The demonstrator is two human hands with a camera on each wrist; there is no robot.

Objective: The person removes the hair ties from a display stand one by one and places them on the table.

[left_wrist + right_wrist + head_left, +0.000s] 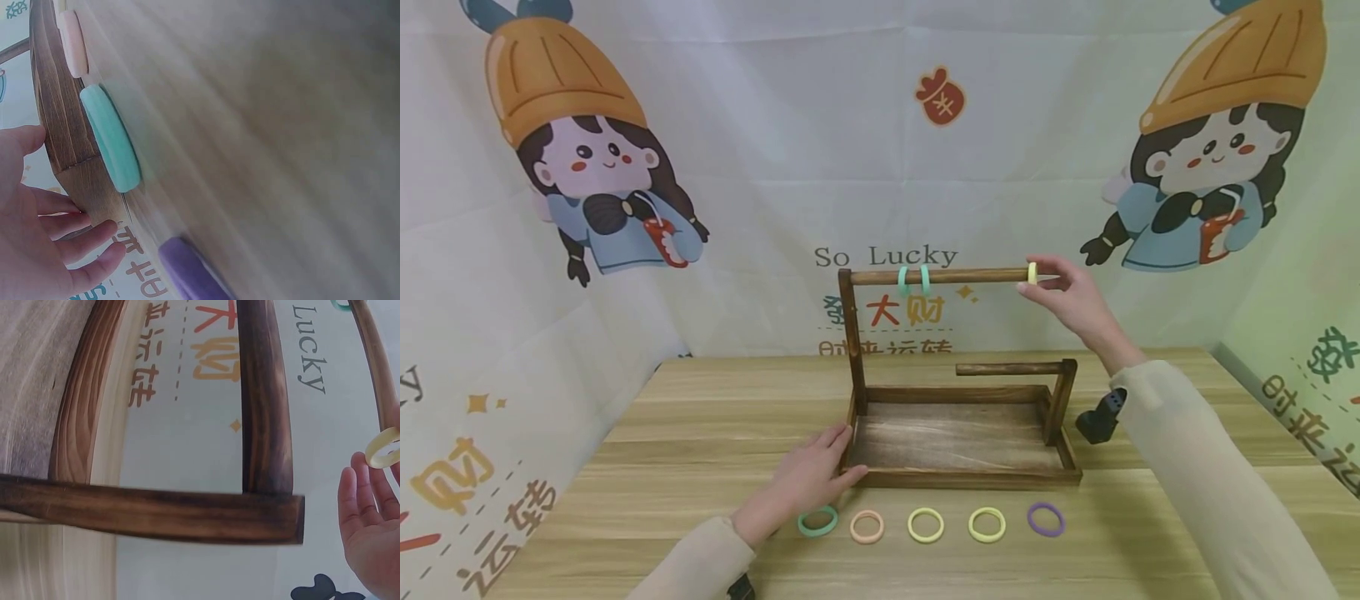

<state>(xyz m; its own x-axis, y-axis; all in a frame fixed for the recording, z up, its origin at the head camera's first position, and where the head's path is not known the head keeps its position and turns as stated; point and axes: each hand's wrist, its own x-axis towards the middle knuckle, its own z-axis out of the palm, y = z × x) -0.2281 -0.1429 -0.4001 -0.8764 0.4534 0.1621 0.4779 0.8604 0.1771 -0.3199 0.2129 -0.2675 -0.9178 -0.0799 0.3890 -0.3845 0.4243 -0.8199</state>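
Observation:
My right hand point(1078, 304) pinches a pale yellow ring point(382, 449) between thumb and fingers, at the free right end of the upper rod point(973, 276) of a wooden rack. Two mint green rings point(925, 281) hang on that rod toward its left post. My left hand point(808, 475) rests against the left front corner of the rack's tray base point(970, 477). In the left wrist view its thumb touches the front wall and its loosely extended fingers lie along the end.
A lower rod point(1011, 368) points left from the short right post. Before the rack lie a green ring point(817, 522), a peach ring point(867, 527), two yellow rings point(926, 525) and a purple ring point(1047, 519). Another purple ring point(190, 269) shows near the left wrist.

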